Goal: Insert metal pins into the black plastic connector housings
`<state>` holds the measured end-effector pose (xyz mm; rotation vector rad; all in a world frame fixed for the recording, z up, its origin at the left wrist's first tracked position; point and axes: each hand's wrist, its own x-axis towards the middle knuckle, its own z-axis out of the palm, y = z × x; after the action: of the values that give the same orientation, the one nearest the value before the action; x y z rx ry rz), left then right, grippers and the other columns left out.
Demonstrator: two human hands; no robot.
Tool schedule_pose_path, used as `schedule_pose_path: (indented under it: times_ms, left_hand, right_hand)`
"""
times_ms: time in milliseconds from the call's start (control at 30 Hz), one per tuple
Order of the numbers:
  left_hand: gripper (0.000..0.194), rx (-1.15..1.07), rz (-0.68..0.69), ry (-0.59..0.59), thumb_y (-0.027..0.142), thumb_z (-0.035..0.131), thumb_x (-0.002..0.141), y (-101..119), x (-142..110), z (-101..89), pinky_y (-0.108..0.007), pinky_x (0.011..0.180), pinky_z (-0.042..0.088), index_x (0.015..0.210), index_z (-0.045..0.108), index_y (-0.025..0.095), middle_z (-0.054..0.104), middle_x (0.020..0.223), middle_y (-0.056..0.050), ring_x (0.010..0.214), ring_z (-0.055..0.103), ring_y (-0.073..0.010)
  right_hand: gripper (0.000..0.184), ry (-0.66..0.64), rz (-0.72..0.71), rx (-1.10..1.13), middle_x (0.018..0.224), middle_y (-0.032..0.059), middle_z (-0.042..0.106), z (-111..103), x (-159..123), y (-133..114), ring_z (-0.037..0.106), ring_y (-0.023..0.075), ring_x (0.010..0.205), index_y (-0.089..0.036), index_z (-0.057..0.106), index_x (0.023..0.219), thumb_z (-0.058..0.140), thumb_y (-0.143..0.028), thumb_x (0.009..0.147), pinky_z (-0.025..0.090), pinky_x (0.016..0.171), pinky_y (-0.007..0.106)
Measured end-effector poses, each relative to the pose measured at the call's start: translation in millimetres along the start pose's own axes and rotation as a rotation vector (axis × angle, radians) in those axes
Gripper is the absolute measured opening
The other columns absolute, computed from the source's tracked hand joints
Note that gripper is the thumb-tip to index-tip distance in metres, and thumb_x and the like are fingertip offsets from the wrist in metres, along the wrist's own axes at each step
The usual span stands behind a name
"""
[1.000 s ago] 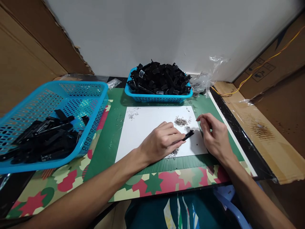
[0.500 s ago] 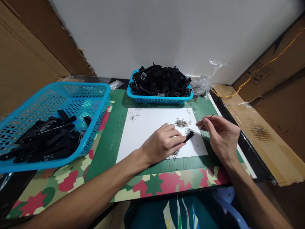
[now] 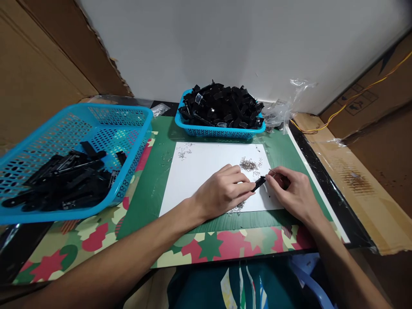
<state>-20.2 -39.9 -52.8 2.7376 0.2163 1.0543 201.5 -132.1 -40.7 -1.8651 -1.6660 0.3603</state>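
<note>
My left hand point(image 3: 222, 191) rests on the white sheet point(image 3: 199, 171) and pinches a small black plastic part point(image 3: 258, 183), whose tip sticks out to the right. My right hand point(image 3: 291, 193) is closed in a pinch on a thin metal pin point(image 3: 272, 172), its fingertips right at the end of the black part. A little heap of tiny metal springs point(image 3: 248, 164) lies on the sheet just behind the two hands. More loose springs point(image 3: 237, 208) lie under my left hand at the sheet's front edge.
A blue basket point(image 3: 206, 130) heaped with black parts stands at the back of the green mat point(image 3: 151, 180). A larger blue basket point(image 3: 128, 128) holding black parts sits on the left. Crumpled clear plastic bags point(image 3: 280, 112) lie at the back right; cardboard walls flank both sides.
My right hand picked up a thin pin at the right, then came back left and down to the tip of the black part. My left hand stayed put.
</note>
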Motion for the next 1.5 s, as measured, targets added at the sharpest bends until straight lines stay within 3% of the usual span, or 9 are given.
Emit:
schedule_pose_path:
  times_ms: [367,600,933,1500]
  left_hand:
    - [0.010,0.000,0.005,-0.001,0.019,0.065,0.100,0,0,0.2,-0.034,0.071,0.045,0.101,0.073,0.013,0.078,0.088,-0.005,0.078,0.061,-0.0181]
    - [0.009,-0.004,-0.008,-0.012,0.019,0.067,0.099,1,0,0.2,-0.034,0.071,0.044,0.101,0.074,0.014,0.078,0.090,-0.005,0.080,0.062,-0.0186]
    - [0.009,-0.072,-0.081,-0.056,0.020,0.069,0.097,2,0,1.1,-0.034,0.074,0.046,0.099,0.075,0.014,0.079,0.087,-0.003,0.080,0.062,-0.0185]
    - [0.013,-0.036,-0.077,-0.121,0.023,0.065,0.100,4,0,1.2,-0.036,0.080,0.046,0.097,0.074,0.014,0.077,0.085,-0.005,0.083,0.064,-0.0202]
  right_hand:
    - [0.024,-0.037,-0.033,-0.011,0.068,-0.0004,0.066,-2,-2,-3,0.056,0.0133,0.058,-0.018,0.076,0.088,0.059,-0.032,0.098,0.041,0.058,0.026]
    - [0.023,-0.017,-0.084,-0.084,0.058,-0.0031,0.058,-1,-2,-3,0.051,0.0119,0.051,-0.019,0.074,0.079,0.063,-0.032,0.095,0.038,0.054,0.026]
    - [0.016,0.168,-0.253,-0.163,0.056,-0.0030,0.059,8,-14,2,0.054,0.0115,0.046,-0.017,0.075,0.080,0.067,-0.026,0.090,0.043,0.050,0.024]
    - [0.021,0.198,-0.255,-0.166,0.055,-0.0023,0.057,6,-14,0,0.048,0.0112,0.045,-0.017,0.077,0.078,0.066,-0.027,0.092,0.040,0.048,0.025]
